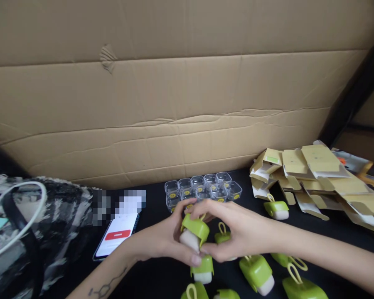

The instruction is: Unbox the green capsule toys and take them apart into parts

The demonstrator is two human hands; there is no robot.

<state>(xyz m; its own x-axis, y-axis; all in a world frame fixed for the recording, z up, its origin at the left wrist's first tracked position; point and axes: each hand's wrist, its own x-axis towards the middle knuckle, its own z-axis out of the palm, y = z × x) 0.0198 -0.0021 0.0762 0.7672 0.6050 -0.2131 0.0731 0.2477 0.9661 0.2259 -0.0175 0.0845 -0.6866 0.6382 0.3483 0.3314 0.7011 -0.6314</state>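
Observation:
My left hand (166, 238) and my right hand (237, 230) meet over the black table and both grip one small green-capped item with a white body (193, 232). The left hand's fingers wrap round the white body from the left. From the right, the other hand's fingers pinch the green cap. Several more green and white items with yellow loops (257, 274) lie just below and to the right of my hands. A cluster of small clear plastic boxes (202, 189) stands right behind my fingers.
A large cardboard sheet (174, 104) walls off the back. A pile of flat yellow paper packages (318, 178) lies at right. A phone (116, 236) with a lit screen lies at left, beside a black and white patterned bag (50, 232) with a white cable.

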